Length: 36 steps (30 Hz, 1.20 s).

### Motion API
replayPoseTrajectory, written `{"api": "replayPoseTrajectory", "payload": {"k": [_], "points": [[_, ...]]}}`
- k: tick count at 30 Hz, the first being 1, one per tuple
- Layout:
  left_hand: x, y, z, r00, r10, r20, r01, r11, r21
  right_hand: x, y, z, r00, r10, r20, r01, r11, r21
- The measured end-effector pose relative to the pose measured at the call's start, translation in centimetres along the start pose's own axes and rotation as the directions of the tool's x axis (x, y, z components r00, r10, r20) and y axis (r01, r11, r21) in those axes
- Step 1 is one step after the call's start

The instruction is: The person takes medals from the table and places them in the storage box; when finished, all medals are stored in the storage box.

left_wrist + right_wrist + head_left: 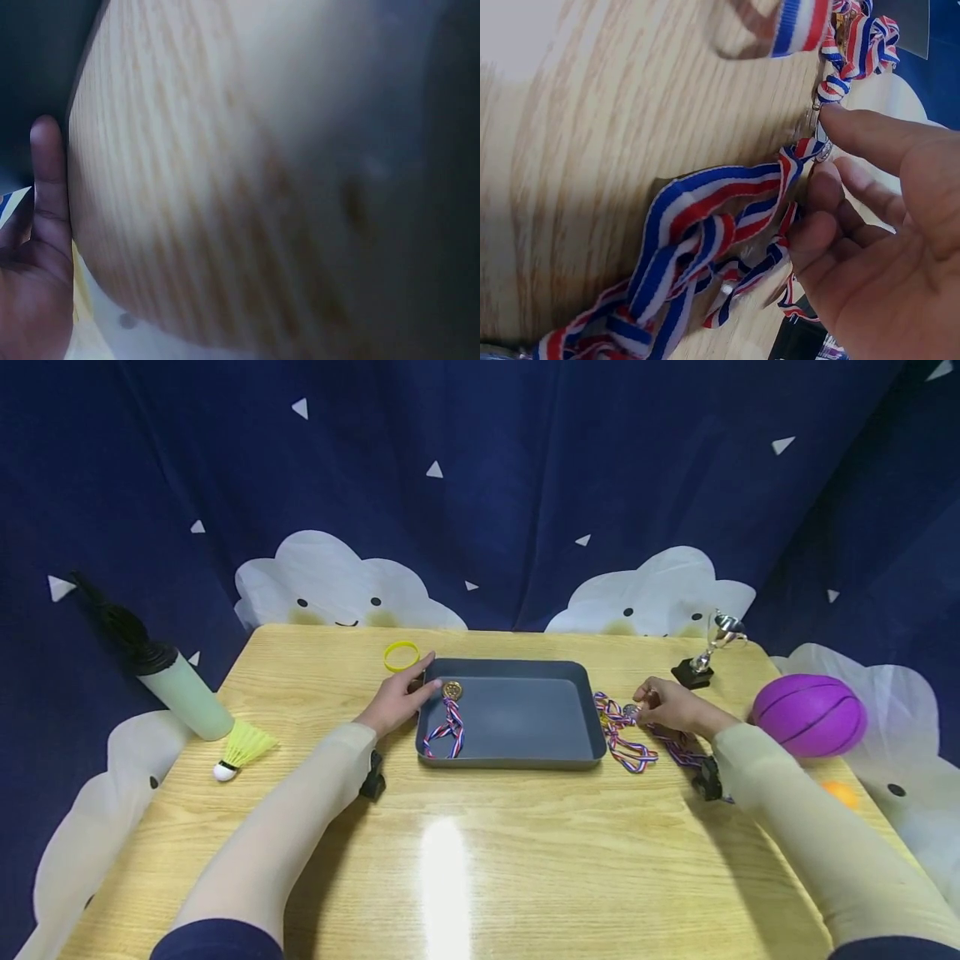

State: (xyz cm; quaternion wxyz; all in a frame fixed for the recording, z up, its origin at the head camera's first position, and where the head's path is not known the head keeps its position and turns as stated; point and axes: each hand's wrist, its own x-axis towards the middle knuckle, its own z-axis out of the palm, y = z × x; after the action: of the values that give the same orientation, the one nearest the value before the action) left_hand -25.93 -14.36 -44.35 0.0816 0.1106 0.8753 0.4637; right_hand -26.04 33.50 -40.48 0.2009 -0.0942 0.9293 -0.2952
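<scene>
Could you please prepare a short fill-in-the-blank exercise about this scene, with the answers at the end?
1. Inside the grey tray, near the left hand, lies a ____-coloured medal.
2. The ribbon in the tray is striped red, white and ____.
3. The right hand pinches a ____-coloured medal.
4. The trophy stands on a ____ base.

Missing words: gold; blue; silver; black.

Lt beige sleeves (795, 827), navy hems (217, 941) above — blk wrist cams (372, 779) — bare hands (397, 700).
</scene>
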Motion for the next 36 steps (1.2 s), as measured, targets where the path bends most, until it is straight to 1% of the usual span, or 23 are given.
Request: {"api": "replayPoseTrajectory", "payload": {"k": [2,5,9,11,13,17,20,23,26,28,31,34,36], "points": [[0.0,0.0,0.1,1.000,-0.001,0.000,0.001,1.000,-0.004,0.0,0.1,0.0,1.000,-0.005,0.002,0.005,1.000,0.012],[0.1,0.0,0.2,1.000,0.005,-0.001,-0.005,1.000,0.002,-0.1,0.1,0.0,1.000,0.003,0.008,-0.003,1.000,-0.003],[0.2,0.0,0.3,1.000,0.013,0.006,-0.013,1.000,0.018,-0.4,0.3,-0.1,0.999,0.019,0.034,-0.019,1.000,0.012],[0.2,0.0,0.3,1.000,0.015,0.010,-0.015,1.000,0.025,-0.5,0.5,-0.1,1.000,0.003,0.031,-0.004,1.000,0.028],[0.2,0.1,0.3,1.000,0.013,0.010,-0.014,1.000,0.025,-0.6,0.8,-0.1,1.000,-0.017,0.010,0.017,0.999,0.037],[0.1,0.2,0.0,1.000,0.021,0.003,-0.022,0.999,0.031,-0.8,1.0,-0.1,0.995,-0.073,-0.061,0.075,0.996,0.039],[0.1,0.3,0.0,1.000,0.029,0.000,-0.029,0.999,0.033,-1.0,0.8,-0.3,0.991,-0.090,-0.098,0.096,0.994,0.059],[-0.1,0.3,0.0,0.999,0.033,0.010,-0.033,0.999,0.036,-1.5,0.2,-1.2,0.988,-0.083,-0.127,0.096,0.990,0.104],[-0.1,0.2,0.1,1.000,0.027,0.014,-0.028,0.999,0.034,-2.0,-0.9,-2.6,0.982,-0.086,-0.165,0.114,0.979,0.166],[-0.1,0.1,0.1,1.000,0.026,0.010,-0.027,0.999,0.033,-2.2,-1.8,-3.6,0.973,-0.109,-0.203,0.156,0.960,0.231],[0.0,0.0,0.1,1.000,0.024,0.000,-0.024,0.999,0.032,-2.3,-3.8,-5.0,0.947,-0.176,-0.269,0.259,0.914,0.311],[0.0,-0.1,0.1,1.000,0.029,-0.004,-0.029,0.999,0.036,-2.4,-6.4,-5.7,0.928,-0.220,-0.301,0.334,0.848,0.411],[-0.1,-0.1,0.1,1.000,0.025,-0.002,-0.025,0.999,0.034,-2.3,-8.2,-5.8,0.926,-0.242,-0.290,0.360,0.800,0.480]]}}
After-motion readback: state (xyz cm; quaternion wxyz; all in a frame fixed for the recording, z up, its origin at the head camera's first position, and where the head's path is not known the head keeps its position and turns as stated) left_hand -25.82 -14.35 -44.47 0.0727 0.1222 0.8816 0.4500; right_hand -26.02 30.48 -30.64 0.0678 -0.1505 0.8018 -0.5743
